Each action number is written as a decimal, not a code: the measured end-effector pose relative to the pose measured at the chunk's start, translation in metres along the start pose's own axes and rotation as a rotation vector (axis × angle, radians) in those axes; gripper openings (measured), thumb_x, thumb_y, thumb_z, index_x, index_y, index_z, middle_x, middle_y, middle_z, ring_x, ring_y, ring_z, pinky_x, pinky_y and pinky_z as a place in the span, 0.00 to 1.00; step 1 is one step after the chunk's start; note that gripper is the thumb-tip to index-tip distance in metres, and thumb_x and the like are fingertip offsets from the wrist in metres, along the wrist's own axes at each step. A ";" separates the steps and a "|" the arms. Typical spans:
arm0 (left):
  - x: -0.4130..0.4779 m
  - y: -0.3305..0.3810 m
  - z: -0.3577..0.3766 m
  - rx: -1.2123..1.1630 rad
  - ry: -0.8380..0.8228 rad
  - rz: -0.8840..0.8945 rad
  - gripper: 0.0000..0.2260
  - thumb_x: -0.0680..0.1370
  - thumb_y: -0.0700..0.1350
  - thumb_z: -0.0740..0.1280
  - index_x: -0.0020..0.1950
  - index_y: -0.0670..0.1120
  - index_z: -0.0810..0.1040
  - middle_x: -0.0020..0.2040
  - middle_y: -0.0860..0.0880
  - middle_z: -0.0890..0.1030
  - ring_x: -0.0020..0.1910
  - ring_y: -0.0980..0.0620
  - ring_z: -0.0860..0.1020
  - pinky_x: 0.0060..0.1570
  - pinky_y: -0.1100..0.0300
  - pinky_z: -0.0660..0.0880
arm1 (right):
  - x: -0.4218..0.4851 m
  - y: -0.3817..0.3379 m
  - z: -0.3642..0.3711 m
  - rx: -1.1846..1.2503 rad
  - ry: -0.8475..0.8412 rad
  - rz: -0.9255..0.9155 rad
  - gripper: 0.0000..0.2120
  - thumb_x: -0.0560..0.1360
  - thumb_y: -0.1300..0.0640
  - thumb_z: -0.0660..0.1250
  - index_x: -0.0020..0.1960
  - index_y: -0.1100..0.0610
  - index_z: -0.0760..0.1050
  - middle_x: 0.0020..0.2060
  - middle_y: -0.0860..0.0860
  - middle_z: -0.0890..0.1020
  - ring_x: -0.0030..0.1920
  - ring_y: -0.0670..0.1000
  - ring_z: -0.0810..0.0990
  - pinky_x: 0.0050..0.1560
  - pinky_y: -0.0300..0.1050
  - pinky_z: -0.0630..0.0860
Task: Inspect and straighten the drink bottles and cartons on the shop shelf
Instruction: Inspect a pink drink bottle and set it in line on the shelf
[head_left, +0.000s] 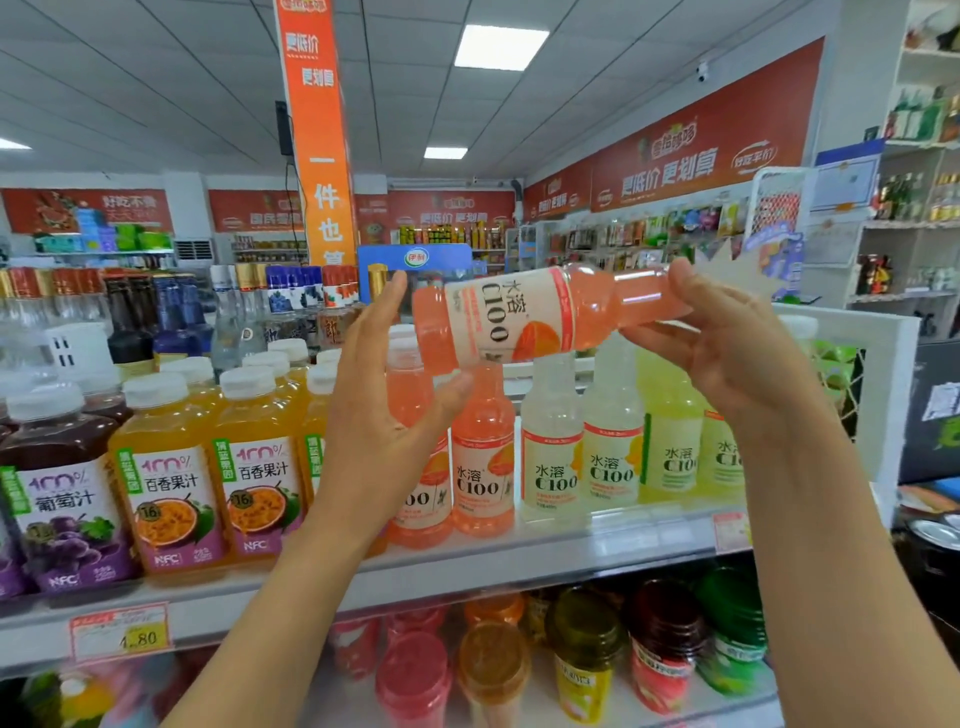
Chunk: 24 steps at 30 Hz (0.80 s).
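1. Head view: a pink bottle (519, 317) is held on its side in the air, directly above the row of pink bottles (483, 467) standing on the shelf (519, 561). Its label faces the camera.
2. Left hand (379, 415): fingers are straight and point upward at the bottle's base end, and the thumb reaches under the base. The hand supports the bottle and does not wrap it.
3. Right hand (737, 343): fingers are curled round the neck end in a firm hold. The cap is hidden inside the hand.
4. The row of pink bottles stands upright with labels forward, as far as the left hand lets it be seen.
5. Left of that row, the juice bottles (171, 493) stand upright in close ranks with labels forward.
6. Right of that row, the pale bottles (556, 457) and the yellow bottles (675, 452) stand upright and face out.
7. Below that row, the drinks on the lower level (587, 649) are blurred, so their alignment cannot be judged.
8. Assessment: inspection of one bottle is in hand. It has not yet been put back upright in its row. The upper level otherwise looks orderly, and the lower level appears to remain unchecked.
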<state>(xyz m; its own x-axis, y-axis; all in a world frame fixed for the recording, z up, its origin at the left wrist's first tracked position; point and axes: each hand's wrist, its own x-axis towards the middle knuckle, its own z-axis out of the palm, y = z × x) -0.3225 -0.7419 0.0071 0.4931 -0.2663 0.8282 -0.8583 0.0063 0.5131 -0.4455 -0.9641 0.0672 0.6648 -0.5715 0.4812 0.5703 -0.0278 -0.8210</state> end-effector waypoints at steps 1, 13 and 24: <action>-0.004 0.003 0.000 -0.058 -0.009 -0.014 0.33 0.75 0.58 0.70 0.76 0.65 0.59 0.76 0.61 0.64 0.73 0.61 0.66 0.69 0.53 0.70 | -0.007 0.003 -0.002 0.013 -0.012 0.021 0.10 0.78 0.54 0.65 0.46 0.60 0.80 0.40 0.53 0.86 0.44 0.52 0.86 0.45 0.42 0.83; -0.078 0.013 -0.008 -0.289 0.036 -0.327 0.21 0.70 0.61 0.69 0.62 0.58 0.79 0.58 0.58 0.82 0.55 0.53 0.81 0.51 0.52 0.81 | -0.081 0.055 -0.035 -0.005 -0.232 0.082 0.15 0.71 0.50 0.65 0.53 0.53 0.84 0.45 0.55 0.86 0.42 0.53 0.85 0.41 0.45 0.83; -0.107 0.016 -0.014 -0.220 -0.189 -0.625 0.28 0.64 0.57 0.79 0.62 0.62 0.78 0.55 0.52 0.84 0.52 0.48 0.83 0.52 0.42 0.80 | -0.093 0.088 -0.065 -0.106 -0.226 0.130 0.30 0.64 0.36 0.76 0.57 0.55 0.80 0.46 0.57 0.85 0.40 0.54 0.84 0.41 0.43 0.82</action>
<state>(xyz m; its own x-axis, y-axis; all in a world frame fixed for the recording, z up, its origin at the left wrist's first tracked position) -0.3865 -0.7004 -0.0702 0.8358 -0.4471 0.3186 -0.3621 -0.0127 0.9321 -0.4883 -0.9672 -0.0700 0.8267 -0.3788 0.4159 0.4271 -0.0586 -0.9023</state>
